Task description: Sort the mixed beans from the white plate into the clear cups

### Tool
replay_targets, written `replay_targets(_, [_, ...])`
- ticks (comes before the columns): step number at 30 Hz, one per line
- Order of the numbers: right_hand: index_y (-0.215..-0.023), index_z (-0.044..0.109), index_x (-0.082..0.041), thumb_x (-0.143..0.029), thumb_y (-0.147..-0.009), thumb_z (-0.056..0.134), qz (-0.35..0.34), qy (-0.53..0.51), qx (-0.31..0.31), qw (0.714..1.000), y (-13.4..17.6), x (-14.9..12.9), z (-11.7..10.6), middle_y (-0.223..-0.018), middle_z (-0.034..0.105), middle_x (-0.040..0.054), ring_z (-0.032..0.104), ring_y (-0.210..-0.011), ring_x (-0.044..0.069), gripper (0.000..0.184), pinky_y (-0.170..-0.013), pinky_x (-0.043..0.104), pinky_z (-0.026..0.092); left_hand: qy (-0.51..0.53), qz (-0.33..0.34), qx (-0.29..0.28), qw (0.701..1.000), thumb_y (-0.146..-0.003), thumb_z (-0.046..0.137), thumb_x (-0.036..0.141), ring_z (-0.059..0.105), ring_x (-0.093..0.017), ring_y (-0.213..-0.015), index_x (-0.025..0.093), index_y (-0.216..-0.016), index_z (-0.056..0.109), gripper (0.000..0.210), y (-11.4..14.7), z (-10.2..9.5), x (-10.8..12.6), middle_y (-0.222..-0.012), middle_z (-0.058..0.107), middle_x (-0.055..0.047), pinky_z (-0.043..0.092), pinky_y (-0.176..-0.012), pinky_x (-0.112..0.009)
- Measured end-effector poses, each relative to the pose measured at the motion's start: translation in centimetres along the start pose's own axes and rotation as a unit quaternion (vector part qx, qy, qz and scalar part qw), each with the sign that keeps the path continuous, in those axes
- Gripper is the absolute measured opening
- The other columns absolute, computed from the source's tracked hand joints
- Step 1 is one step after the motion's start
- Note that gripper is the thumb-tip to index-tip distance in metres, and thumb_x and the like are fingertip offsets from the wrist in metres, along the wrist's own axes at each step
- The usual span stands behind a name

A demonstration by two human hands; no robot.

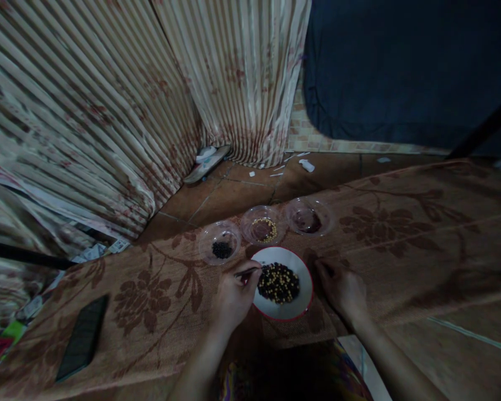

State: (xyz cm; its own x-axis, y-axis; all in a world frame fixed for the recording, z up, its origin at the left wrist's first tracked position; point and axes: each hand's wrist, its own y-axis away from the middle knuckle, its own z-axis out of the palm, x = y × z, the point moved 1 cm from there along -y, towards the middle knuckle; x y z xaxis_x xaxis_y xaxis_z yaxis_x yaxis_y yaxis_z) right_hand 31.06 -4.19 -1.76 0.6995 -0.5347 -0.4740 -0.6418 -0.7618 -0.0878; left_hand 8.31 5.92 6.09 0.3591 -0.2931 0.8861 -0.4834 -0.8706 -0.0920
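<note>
A white bowl with a red rim (305, 303) holds a mix of dark beans and small yellow ones (279, 283). At its left edge my left hand (236, 292) is closed on slim dark tweezers (247, 272), whose tip reaches over the beans. To the right of the bowl, my right hand (343, 289) rests on the cloth with its fingers loosely apart and nothing seen in them. Behind the bowl stand three clear plastic bowls: the left one (203, 245) has black beans, the middle one (247, 225) yellow beans, the right one (323, 207) some dark reddish beans.
A brown flower-patterned cloth (158, 334) covers the low table. A dark phone (82, 337) lies at its left. Beyond the far edge are a tiled floor (237, 186) with white scraps, a skateboard-like object (206, 165) and striped curtains (234, 72).
</note>
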Motion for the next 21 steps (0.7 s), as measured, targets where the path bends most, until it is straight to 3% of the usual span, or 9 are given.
replay_targets(4, [-0.1, 0.074, -0.025, -0.045, -0.093, 0.045, 0.003, -0.014, -0.001, 1.0, -0.1, -0.1, -0.1, -0.094, 0.076, 0.0081, 0.071, -0.08, 0.024, 0.036, -0.062, 0.028, 0.043, 0.035, 0.002, 0.021, 0.999, -0.086, 0.062, 0.026, 0.07, -0.016, -0.079, 0.019, -0.092, 0.07, 0.013, -1.2, -0.7, 0.5, -0.087, 0.074, -0.003, 0.054, -0.071, -0.022])
replay_targets(12, [-0.095, 0.075, -0.024, -0.047, -0.091, 0.047, -0.002, -0.084, 0.011, 0.996, 0.2, 0.0, -0.1, -0.09, 0.076, 0.0095, 0.071, -0.075, 0.025, 0.037, -0.062, 0.03, 0.045, 0.006, 0.041, 0.091, 0.995, -0.083, 0.061, 0.023, 0.071, -0.018, -0.084, 0.016, -0.089, 0.072, 0.014, -7.1, -0.9, 0.2, -0.092, 0.075, -0.006, 0.056, -0.079, -0.029])
replay_targets(16, [-0.093, 0.074, -0.02, -0.05, -0.089, 0.048, 0.01, -0.146, 0.033, 0.989, -0.4, -1.1, -1.7, -0.09, 0.076, 0.0104, 0.07, -0.075, 0.025, 0.04, -0.063, 0.031, 0.05, 0.011, 0.043, 0.105, 0.993, -0.082, 0.061, 0.024, 0.071, -0.018, -0.084, 0.016, -0.087, 0.072, 0.014, -7.3, -1.1, -0.6, -0.089, 0.075, -0.006, 0.057, -0.079, -0.03])
replay_targets(18, [-0.092, 0.073, -0.018, -0.05, -0.091, 0.046, 0.027, -0.213, 0.04, 0.976, 0.7, -1.7, -3.0, -0.089, 0.075, 0.01, 0.07, -0.077, 0.024, 0.042, -0.064, 0.031, 0.053, 0.022, 0.039, 0.101, 0.994, -0.082, 0.063, 0.025, 0.071, -0.018, -0.083, 0.016, -0.088, 0.072, 0.015, -6.6, -1.4, -1.0, -0.09, 0.075, -0.006, 0.057, -0.079, -0.029])
replay_targets(20, [-0.099, 0.071, -0.021, -0.044, -0.088, 0.058, 0.045, -0.444, -0.017, 0.894, 4.1, -1.5, -3.9, -0.09, 0.074, 0.0073, 0.069, -0.081, 0.023, 0.028, -0.066, 0.031, 0.054, 0.041, 0.032, 0.096, 0.994, -0.081, 0.064, 0.027, 0.071, -0.018, -0.082, 0.016, -0.089, 0.072, 0.016, -5.7, -1.7, -1.3, -0.09, 0.075, -0.006, 0.056, -0.077, -0.028])
replay_targets(21, [-0.108, 0.068, -0.024, -0.04, -0.091, 0.056, 0.0, -0.549, -0.103, 0.829, 6.8, -1.0, -4.1, -0.096, 0.073, 0.0057, 0.067, -0.085, 0.021, 0.025, -0.069, 0.032, 0.054, 0.048, 0.029, 0.099, 0.994, -0.08, 0.066, 0.028, 0.071, -0.018, -0.082, 0.016, -0.089, 0.072, 0.016, -5.3, -1.9, -1.4, -0.091, 0.075, -0.006, 0.056, -0.076, -0.027])
